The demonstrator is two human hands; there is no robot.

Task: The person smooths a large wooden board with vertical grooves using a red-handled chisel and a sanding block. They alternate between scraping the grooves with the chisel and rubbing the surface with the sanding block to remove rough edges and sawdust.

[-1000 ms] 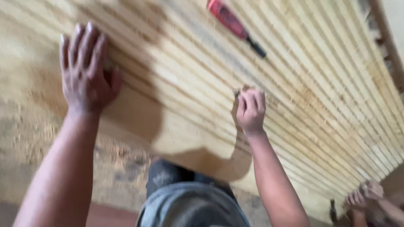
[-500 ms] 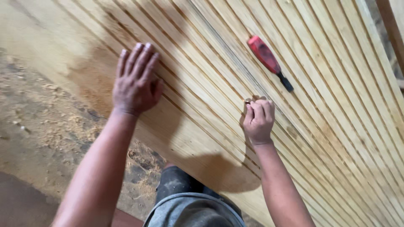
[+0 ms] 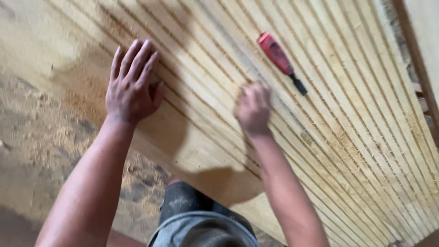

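A large pale wooden panel with several long parallel grooves lies slanted across the view. My left hand rests flat on it near its lower edge, fingers spread. My right hand is curled into a fist on the panel's middle and is blurred by motion; whether it holds something small I cannot tell. A red-handled tool with a dark tip lies on the panel just beyond my right hand, untouched.
Sawdust covers the floor to the left of the panel. My knee in dark, dusty trousers shows below the panel's edge. A wooden frame edge runs along the far right.
The view has shifted, so the panel and the red tool sit further right in the picture. My right hand has moved along the panel and is now blurred. My left hand stays flat.
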